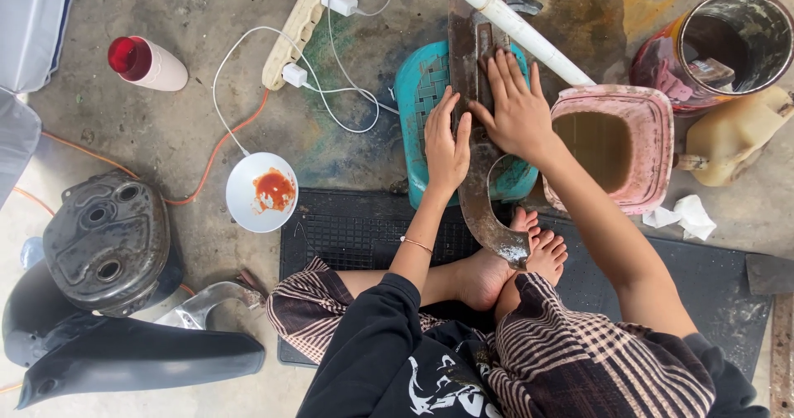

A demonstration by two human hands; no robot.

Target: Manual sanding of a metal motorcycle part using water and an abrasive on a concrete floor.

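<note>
1. Head view: stained concrete floor (207, 128), black mat (347, 228) beneath my feet.
2. My left hand (447, 149) and right hand (517, 108) lie flat, fingers spread, pressing the curved rusty blade (480, 195) on a teal stool (418, 95).
3. A pink basin (653, 120) sits right of my fingers.

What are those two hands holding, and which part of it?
Both hands press flat on a long rusty curved blade lying across a teal stool. The left hand lies on its middle, the right hand just above. Neither grips it.
</note>
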